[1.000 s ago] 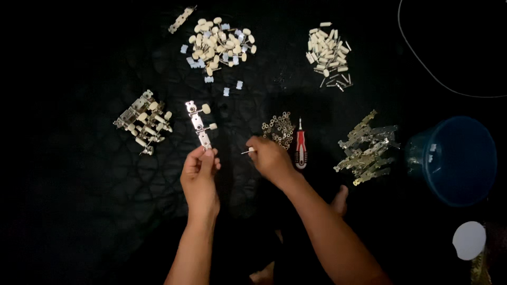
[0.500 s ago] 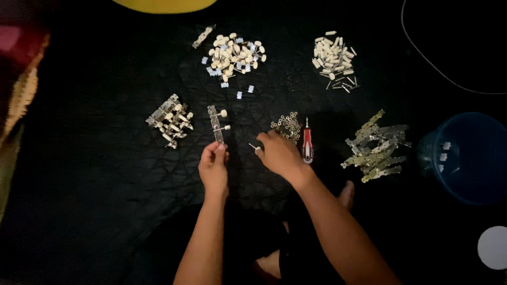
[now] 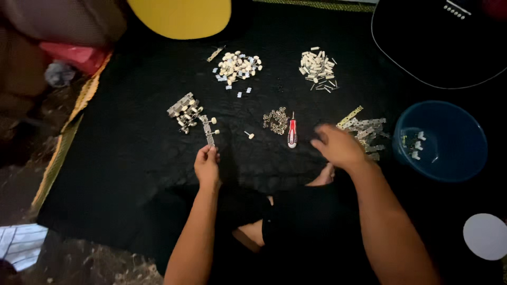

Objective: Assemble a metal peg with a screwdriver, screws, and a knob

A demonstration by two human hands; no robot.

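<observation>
Left hand (image 3: 207,164) pinches the near end of a metal tuner strip (image 3: 209,128), holding it out over the black cloth (image 3: 132,148); strip sits just near-right of the pile of finished strips (image 3: 184,112), with cream knobs on it. Right hand (image 3: 338,146) is blurred in motion, fingers loosely spread and holding nothing that I can see, at the near-left edge of the pile of bare metal plates (image 3: 364,129). Half a second ago that hand was nearer the middle, pinching a small pin close to the strip; now a single pin with a cream head (image 3: 249,135) lies alone on the cloth between strip and washer heap (image 3: 275,119), so it looks dropped or set down, and the hand has swung right. Red-handled screwdriver (image 3: 291,133) lies untouched, just right of the washers. My read: the fitting step on this strip paused, right hand free and going for the plates. Far side: heap of cream knobs (image 3: 237,66) and heap of cream posts (image 3: 317,66), well apart. Blue tub (image 3: 441,140) at right holds a few small parts. Yellow round thing (image 3: 179,16) far left, dark guitar body (image 3: 438,37) far right, white disc (image 3: 486,236) near right. Camera view has also shifted, showing more of the far edge than before.
</observation>
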